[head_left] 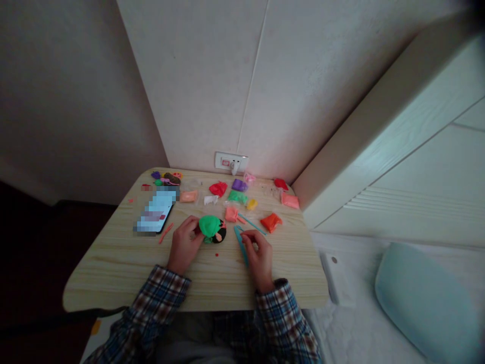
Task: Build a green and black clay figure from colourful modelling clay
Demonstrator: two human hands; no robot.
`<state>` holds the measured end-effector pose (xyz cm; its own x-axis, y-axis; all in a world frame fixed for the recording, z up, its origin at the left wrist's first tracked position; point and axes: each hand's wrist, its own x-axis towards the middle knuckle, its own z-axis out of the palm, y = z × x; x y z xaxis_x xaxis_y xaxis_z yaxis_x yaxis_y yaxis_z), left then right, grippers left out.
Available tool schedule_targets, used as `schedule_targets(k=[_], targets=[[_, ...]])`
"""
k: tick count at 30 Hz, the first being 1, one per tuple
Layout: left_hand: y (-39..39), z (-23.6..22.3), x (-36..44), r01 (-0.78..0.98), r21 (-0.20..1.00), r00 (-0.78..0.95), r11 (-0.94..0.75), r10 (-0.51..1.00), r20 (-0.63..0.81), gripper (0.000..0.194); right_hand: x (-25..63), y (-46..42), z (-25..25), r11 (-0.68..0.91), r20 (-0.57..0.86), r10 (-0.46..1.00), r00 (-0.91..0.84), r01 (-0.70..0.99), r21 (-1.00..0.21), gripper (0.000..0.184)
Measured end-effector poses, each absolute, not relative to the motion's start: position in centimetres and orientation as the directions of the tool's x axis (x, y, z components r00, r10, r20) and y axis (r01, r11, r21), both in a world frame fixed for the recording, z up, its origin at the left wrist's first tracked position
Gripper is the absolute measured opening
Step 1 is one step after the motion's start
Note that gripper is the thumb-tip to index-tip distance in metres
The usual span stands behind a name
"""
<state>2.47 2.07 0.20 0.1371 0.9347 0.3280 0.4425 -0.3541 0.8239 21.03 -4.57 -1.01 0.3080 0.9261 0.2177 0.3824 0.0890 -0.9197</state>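
Note:
My left hand (pixel 185 244) is closed round the side of a clay figure (pixel 209 226), which has a bright green top and a black part with small orange and red bits. The figure is just above the table. To its right, my right hand (pixel 259 255) has thumb and forefinger pinched together; what is between them, if anything, is too small to make out. A flat blue modelling tool (pixel 241 245) lies beside and partly behind those fingers. On the wood below the figure is a tiny red bit (pixel 216 255).
Packets of coloured clay, among them orange (pixel 272 222), green (pixel 237 196) and red (pixel 218 189), are strewn over the back of the table (pixel 125 283). A phone (pixel 156 211) lies at the left. A thin blue stick (pixel 253 224) rests beyond my right hand. Behind is a wall socket (pixel 226 162).

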Motion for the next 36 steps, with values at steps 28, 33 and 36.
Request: schedule_targets(k=[28, 33, 36], targets=[[3.1, 0.4, 2.0, -0.237, 0.681, 0.602, 0.692, 0.655, -0.456, 0.023, 21.9, 1.3, 1.1, 0.196, 0.196, 0.977, 0.088, 0.008, -0.981, 0.005], [3.3, 0.2, 1.6, -0.367, 0.601, 0.504, 0.710, 0.695, -0.513, 0.016, 21.9, 1.1, 1.3, 0.189, 0.190, 0.981, -0.047, -0.021, -0.982, 0.008], [3.1, 0.1, 1.8, -0.447, 0.550, 0.482, 0.706, 0.708, -0.516, 0.014, 21.6, 1.2, 1.5, 0.166, 0.169, 0.984, -0.055, -0.048, -0.985, 0.007]])
